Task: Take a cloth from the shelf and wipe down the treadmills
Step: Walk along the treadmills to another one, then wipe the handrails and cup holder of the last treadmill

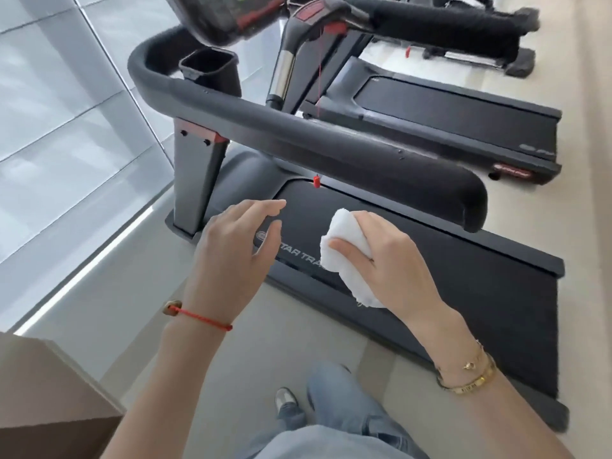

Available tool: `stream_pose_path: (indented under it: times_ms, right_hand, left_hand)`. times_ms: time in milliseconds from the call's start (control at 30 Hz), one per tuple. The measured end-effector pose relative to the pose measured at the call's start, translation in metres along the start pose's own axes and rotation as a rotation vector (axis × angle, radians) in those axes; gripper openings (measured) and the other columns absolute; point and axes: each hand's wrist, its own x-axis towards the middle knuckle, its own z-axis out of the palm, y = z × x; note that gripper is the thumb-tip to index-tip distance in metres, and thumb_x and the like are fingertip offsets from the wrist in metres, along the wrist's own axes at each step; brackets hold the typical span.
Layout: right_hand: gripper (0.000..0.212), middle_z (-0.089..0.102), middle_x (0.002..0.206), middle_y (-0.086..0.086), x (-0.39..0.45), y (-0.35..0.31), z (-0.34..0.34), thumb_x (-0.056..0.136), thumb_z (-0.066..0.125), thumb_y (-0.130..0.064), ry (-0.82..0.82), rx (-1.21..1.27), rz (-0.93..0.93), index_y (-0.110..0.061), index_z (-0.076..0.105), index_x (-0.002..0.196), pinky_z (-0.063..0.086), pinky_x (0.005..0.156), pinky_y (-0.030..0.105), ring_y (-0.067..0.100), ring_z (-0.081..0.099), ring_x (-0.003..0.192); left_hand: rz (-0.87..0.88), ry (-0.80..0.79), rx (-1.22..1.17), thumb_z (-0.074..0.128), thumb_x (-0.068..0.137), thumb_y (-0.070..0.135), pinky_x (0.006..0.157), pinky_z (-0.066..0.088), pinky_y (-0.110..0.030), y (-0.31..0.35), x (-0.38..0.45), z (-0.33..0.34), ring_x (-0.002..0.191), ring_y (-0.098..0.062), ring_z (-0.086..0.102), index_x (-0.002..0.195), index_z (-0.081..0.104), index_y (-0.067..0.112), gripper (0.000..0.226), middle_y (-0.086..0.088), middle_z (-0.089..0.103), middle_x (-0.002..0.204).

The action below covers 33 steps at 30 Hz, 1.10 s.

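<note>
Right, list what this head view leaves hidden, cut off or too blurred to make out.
- Console of the near treadmill: cut by the top edge and blurred; its display is unreadable.
- Belt lettering: partly covered by the white cloth in the right hand.
- Far treadmill: its end label is too blurred to read.
- Cardboard box: cut by the left and bottom edges.
- Shelf: not in view.
- Left hand: open, holding nothing.

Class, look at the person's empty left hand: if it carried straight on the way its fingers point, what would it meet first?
The left hand points forward and slightly right, toward the near treadmill. Most likely it would first meet the red clip hanging under the handrail, or the handrail itself; depth is unclear from one view.
</note>
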Motion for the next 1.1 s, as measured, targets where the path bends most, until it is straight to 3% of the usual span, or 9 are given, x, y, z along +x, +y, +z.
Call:
stream_pose_path:
  times_ms: [300, 467, 533, 700, 833, 1000, 1100]
  right_hand:
    - [0.047, 0.043, 0.099, -0.005, 0.054, 0.018, -0.053, 0.093, 0.041, -0.056, 0.333, -0.149, -0.021, -0.011, 0.052, 0.105, 0.043, 0.062, 0.032, 0.012, 0.043, 0.079]
    - [0.045, 0.043, 0.104, 0.009, 0.104, 0.045, -0.078, 0.097, 0.046, -0.049, 0.46, -0.312, -0.095, -0.008, 0.054, 0.115, 0.041, 0.074, 0.022, 0.021, 0.047, 0.089]
    - [0.047, 0.044, 0.103, 0.012, 0.123, 0.058, -0.076, 0.096, 0.046, -0.05, 0.425, -0.378, -0.098, -0.006, 0.056, 0.112, 0.042, 0.075, 0.026, 0.024, 0.047, 0.089]
    - [0.057, 0.047, 0.111, 0.004, 0.132, 0.088, -0.042, 0.093, 0.033, -0.062, 0.035, -0.561, 0.101, -0.016, 0.053, 0.12, 0.042, 0.087, 0.037, 0.023, 0.05, 0.096]
    - [0.061, 0.054, 0.108, -0.006, 0.137, 0.101, -0.033, 0.088, 0.027, -0.07, 0.07, -0.542, 0.109, -0.025, 0.055, 0.118, 0.042, 0.075, 0.033, 0.019, 0.057, 0.086]
    - [0.062, 0.061, 0.082, -0.011, 0.163, 0.096, -0.024, 0.084, 0.014, -0.076, 0.08, -0.573, 0.183, -0.03, 0.055, 0.094, 0.023, 0.055, 0.029, 0.015, 0.055, 0.067]
    - [0.06, 0.059, 0.072, -0.01, 0.181, 0.091, -0.016, 0.082, 0.016, -0.079, 0.068, -0.529, 0.249, -0.03, 0.051, 0.078, 0.03, 0.055, 0.031, 0.017, 0.056, 0.067]
  left_hand:
    - [0.209, -0.074, -0.004, 0.059, 0.094, 0.014, 0.1, 0.046, -0.042, 0.003, 0.103, 0.044, 0.116, -0.019, 0.056, 0.123, 0.065, 0.013, 0.03, 0.0, 0.065, 0.12]
    - [0.239, -0.147, 0.004, 0.059, 0.094, 0.013, 0.1, 0.044, -0.048, 0.007, 0.153, 0.071, 0.114, -0.023, 0.056, 0.122, 0.065, 0.012, 0.028, 0.0, 0.064, 0.12]
    - [0.239, -0.181, 0.02, 0.058, 0.094, 0.013, 0.1, 0.044, -0.048, 0.004, 0.169, 0.082, 0.114, -0.023, 0.056, 0.121, 0.065, 0.012, 0.028, -0.001, 0.064, 0.12]
    - [0.193, -0.192, 0.033, 0.06, 0.094, 0.015, 0.102, 0.043, -0.051, -0.013, 0.187, 0.104, 0.119, -0.023, 0.056, 0.123, 0.064, 0.013, 0.03, 0.0, 0.063, 0.124]
    - [0.193, -0.221, 0.056, 0.06, 0.094, 0.018, 0.104, 0.041, -0.051, -0.025, 0.196, 0.12, 0.121, -0.023, 0.055, 0.124, 0.064, 0.015, 0.03, 0.0, 0.063, 0.125]
    - [0.237, -0.248, 0.055, 0.057, 0.097, 0.023, 0.112, 0.032, -0.043, -0.032, 0.207, 0.135, 0.123, -0.021, 0.051, 0.128, 0.061, 0.018, 0.032, 0.003, 0.062, 0.126]
    - [0.27, -0.262, 0.051, 0.059, 0.096, 0.022, 0.113, 0.031, -0.046, -0.039, 0.211, 0.141, 0.12, -0.021, 0.052, 0.128, 0.061, 0.018, 0.032, 0.003, 0.062, 0.125]
